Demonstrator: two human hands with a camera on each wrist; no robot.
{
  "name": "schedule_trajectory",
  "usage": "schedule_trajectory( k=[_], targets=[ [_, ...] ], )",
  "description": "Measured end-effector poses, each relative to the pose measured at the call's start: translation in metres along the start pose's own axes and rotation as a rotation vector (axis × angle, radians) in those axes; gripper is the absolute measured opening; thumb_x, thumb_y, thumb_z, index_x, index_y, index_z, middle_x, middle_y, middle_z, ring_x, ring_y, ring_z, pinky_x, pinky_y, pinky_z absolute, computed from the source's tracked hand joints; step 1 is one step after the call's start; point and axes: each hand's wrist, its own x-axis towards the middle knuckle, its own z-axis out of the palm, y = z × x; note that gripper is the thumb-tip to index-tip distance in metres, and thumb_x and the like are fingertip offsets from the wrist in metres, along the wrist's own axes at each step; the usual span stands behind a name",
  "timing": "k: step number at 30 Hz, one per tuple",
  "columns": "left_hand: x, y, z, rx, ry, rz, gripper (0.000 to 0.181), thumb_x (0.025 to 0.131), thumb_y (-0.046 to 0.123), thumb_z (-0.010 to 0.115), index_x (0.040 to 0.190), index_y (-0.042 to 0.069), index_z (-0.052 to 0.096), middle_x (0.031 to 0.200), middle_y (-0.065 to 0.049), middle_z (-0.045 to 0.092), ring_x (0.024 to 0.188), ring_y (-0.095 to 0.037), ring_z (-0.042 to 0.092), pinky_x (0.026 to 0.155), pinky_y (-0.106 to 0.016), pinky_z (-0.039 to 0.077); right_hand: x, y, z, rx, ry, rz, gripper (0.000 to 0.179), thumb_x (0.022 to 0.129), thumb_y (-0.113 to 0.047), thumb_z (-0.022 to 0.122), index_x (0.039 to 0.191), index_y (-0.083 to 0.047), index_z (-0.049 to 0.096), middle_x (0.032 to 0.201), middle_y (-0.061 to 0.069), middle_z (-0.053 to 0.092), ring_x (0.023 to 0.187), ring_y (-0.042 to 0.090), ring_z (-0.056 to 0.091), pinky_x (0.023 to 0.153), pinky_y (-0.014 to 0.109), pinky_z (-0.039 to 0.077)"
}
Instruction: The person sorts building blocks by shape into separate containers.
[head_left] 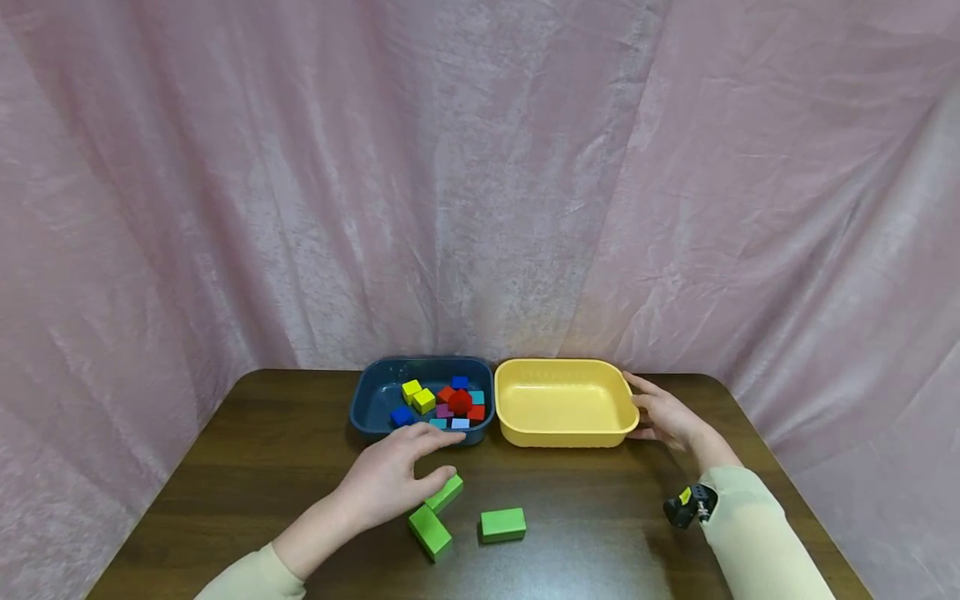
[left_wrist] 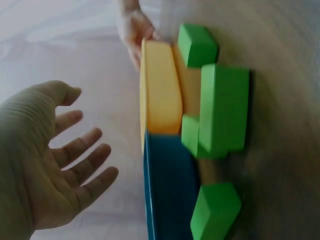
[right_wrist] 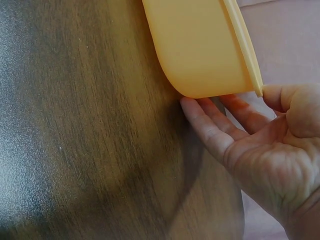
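My left hand [head_left: 390,475] hovers palm down with spread fingers near the front rim of a dark blue tub [head_left: 358,408]. Nothing is held in it. Several green blocks lie on the table around it: one block [head_left: 445,493] is partly covered by the thumb, another block [head_left: 431,532] touches it, and a third block [head_left: 503,525] lies apart to the right. At the right end of a yellow tub [head_left: 566,437], my right hand [head_left: 667,417] rests its fingertips against the outer wall. In the right wrist view its thumb [right_wrist: 277,96] meets the rim.
The two tubs stand side by side at the table's back edge, before a pink curtain [head_left: 525,183]. Inside the blue tub are yellow blocks [head_left: 423,401], a blue block [head_left: 402,416], a red piece [head_left: 460,402] and other small coloured pieces. The yellow tub shows its bare bottom.
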Motion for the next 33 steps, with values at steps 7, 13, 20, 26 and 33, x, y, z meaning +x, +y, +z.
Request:
schedule_trajectory(
  k=[7,13,20,26,33],
  targets=[
    [0.001,0.015,0.016,0.054,-0.081,0.043,0.040,0.093,0.046,0.071,0.132,0.035,0.069,0.115,0.013,0.065,0.105,-0.011,0.058,0.082,-0.035,0.055,0.000,0.000,0.000,0.001,-0.003,0.007,0.063,0.111,-0.014,0.034,0.167,-0.018,0.003,0.160,0.030,0.023,0.119,0.030,0.059,0.097,0.055,0.052],
    [0.002,0.018,0.029,0.058,-0.094,0.072,0.035,0.092,0.047,0.073,0.124,0.033,0.073,0.111,0.011,0.065,0.101,-0.011,0.056,0.082,-0.034,0.053,-0.001,-0.002,0.000,-0.009,-0.001,0.008,0.063,0.111,-0.014,0.035,0.167,-0.018,0.004,0.160,0.029,0.024,0.119,0.031,0.058,0.097,0.055,0.052],
    [0.004,0.021,0.050,0.101,-0.174,0.076,0.036,0.089,0.052,0.075,0.119,0.030,0.075,0.111,0.012,0.060,0.107,-0.014,0.053,0.089,-0.039,0.051,0.001,-0.003,0.000,-0.014,0.001,0.020,0.065,0.111,-0.015,0.037,0.167,-0.018,0.004,0.159,0.029,0.026,0.125,0.033,0.055,0.098,0.056,0.052],
    [0.004,0.022,0.068,0.166,-0.210,0.090,0.041,0.085,0.054,0.078,0.114,0.026,0.076,0.111,0.007,0.059,0.106,-0.017,0.052,0.095,-0.044,0.049,0.002,-0.003,0.000,-0.013,0.008,0.025,0.065,0.111,-0.015,0.037,0.167,-0.019,0.004,0.158,0.028,0.028,0.122,0.032,0.057,0.097,0.056,0.052],
    [0.004,0.019,0.082,0.223,-0.236,0.076,0.040,0.081,0.058,0.080,0.107,0.027,0.075,0.108,0.006,0.059,0.104,-0.018,0.051,0.099,-0.049,0.047,0.000,-0.003,0.001,-0.010,0.008,0.025,0.065,0.111,-0.015,0.036,0.167,-0.019,0.003,0.158,0.028,0.027,0.124,0.034,0.056,0.098,0.057,0.051]
  ],
)
